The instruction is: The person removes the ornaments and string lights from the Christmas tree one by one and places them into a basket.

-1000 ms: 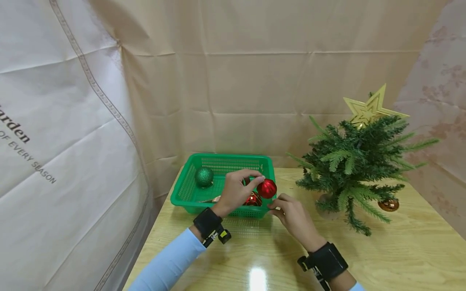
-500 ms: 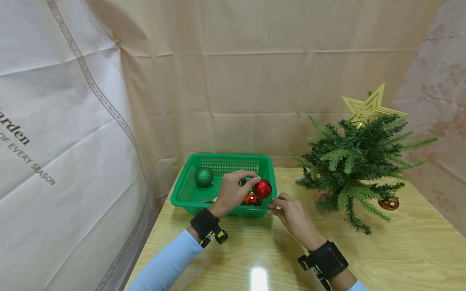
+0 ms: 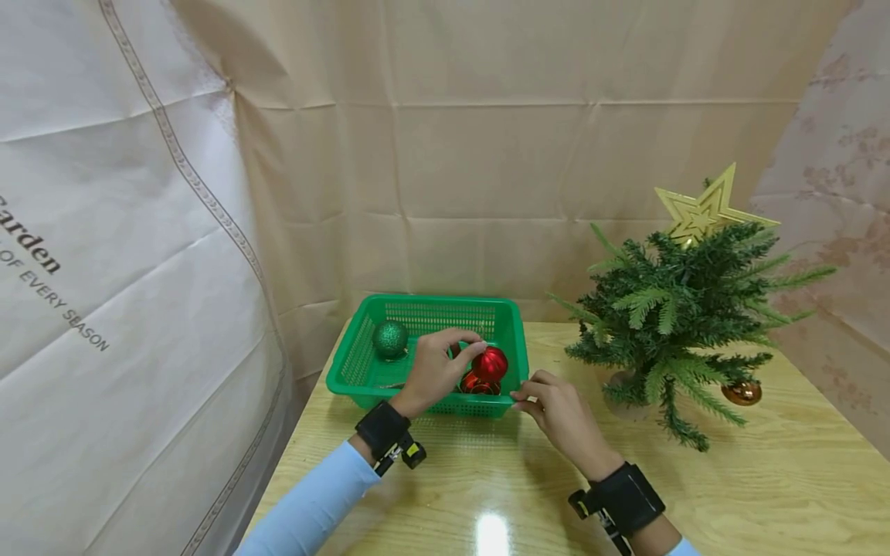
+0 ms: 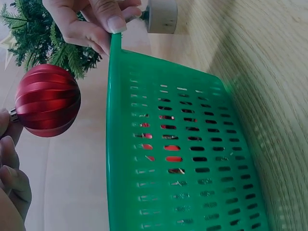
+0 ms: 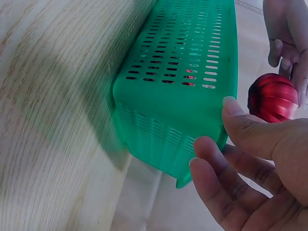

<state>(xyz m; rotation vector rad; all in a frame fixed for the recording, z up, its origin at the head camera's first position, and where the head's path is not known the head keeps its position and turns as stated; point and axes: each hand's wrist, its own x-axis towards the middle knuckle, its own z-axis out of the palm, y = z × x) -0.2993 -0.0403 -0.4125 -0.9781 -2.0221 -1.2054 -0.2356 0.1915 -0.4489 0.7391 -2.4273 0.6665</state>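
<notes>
Above the right part of a green plastic basket [image 3: 514, 324], my left hand [image 3: 433, 372] pinches a ribbed red Christmas ball [image 3: 490, 364] by its metal cap. In the left wrist view the red ball [image 4: 48, 100] hangs beside the basket rim, apart from it. My right hand [image 3: 562, 421] grips the basket's near right corner between thumb and fingers, as the right wrist view shows on the rim. Inside the basket lie another red ornament [image 3: 476, 384], partly hidden, and a glittery green ball [image 3: 390, 339] at the back left.
A small artificial Christmas tree [image 3: 653, 324] stands on the wooden table [image 3: 786, 479] to the right. A gold star [image 3: 702, 216] tops it, and a copper ball [image 3: 742, 393] hangs from a low branch. Beige cloth [image 3: 487, 170] hangs behind the table.
My left hand has moved a little left with the red ball, from near the basket's right rim to further over its inside. My right hand has stayed on the corner.
</notes>
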